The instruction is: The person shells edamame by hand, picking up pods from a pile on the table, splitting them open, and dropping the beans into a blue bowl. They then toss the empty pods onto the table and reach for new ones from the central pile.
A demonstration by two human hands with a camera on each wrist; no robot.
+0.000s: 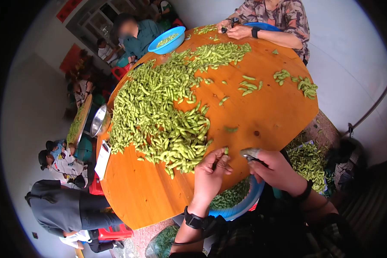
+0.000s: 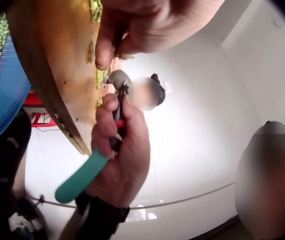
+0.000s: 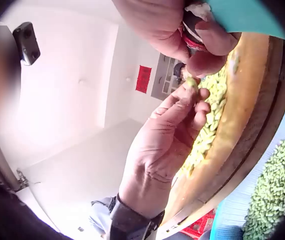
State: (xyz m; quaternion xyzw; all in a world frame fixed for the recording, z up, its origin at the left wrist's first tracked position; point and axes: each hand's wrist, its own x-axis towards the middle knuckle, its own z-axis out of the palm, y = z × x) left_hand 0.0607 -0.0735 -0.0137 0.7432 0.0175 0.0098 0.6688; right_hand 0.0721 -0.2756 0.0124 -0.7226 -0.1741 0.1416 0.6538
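My left hand (image 1: 211, 174) pinches a small green soybean pod (image 1: 226, 151) between thumb and fingertips over the table's near edge. My right hand (image 1: 273, 167), just right of it, grips a hand tool with a green handle (image 2: 82, 176), a dark middle and a bit of red; its working end is partly hidden by the fingers. In the right wrist view the pod's tip (image 3: 191, 82) shows at the left fingertips, close below the right hand. Beneath both hands a blue basin (image 1: 256, 195) holds shelled green beans (image 1: 230, 197).
A large heap of soybean pods (image 1: 159, 112) covers the left of the round wooden table (image 1: 262, 116). Small pod piles (image 1: 307, 87) lie at the right. Another blue basin (image 1: 176, 43) and a seated person (image 1: 284, 21) are across the table. A white notepad (image 1: 102, 161) lies at the left edge.
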